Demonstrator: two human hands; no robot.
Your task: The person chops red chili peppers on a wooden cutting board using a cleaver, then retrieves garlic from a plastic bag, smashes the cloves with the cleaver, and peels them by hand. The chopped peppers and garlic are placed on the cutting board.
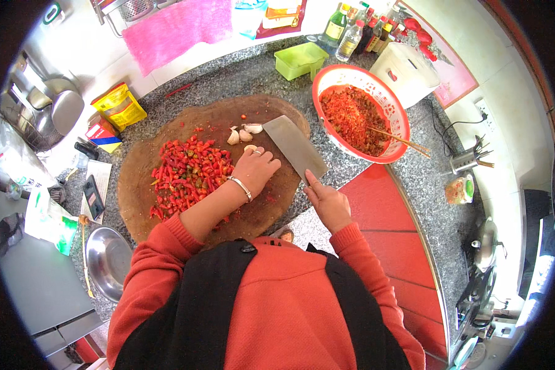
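Observation:
My right hand (pixel 327 201) grips the handle of a cleaver (pixel 297 147), whose broad blade reaches over the right edge of a wooden chopping board (pixel 277 203). Over the board, my left hand (pixel 257 172) has its fingers bent down beside a pale garlic clove (pixel 250 148); whether they hold it I cannot tell. Several unpeeled garlic cloves (pixel 245 135) lie just beyond, near the blade's tip. Chopped red chilies (pixel 189 171) are heaped on the board's left half, partly hidden by my left forearm.
A red-rimmed basin (pixel 321 111) of minced chili with chopsticks (pixel 400 141) stands at the back right. Behind are a green plastic container (pixel 296 62), sauce bottles (pixel 350 40) and a white bin (pixel 404 74). On the left are a yellow packet (pixel 120 107), a phone (pixel 93 196) and a steel bowl (pixel 107 263).

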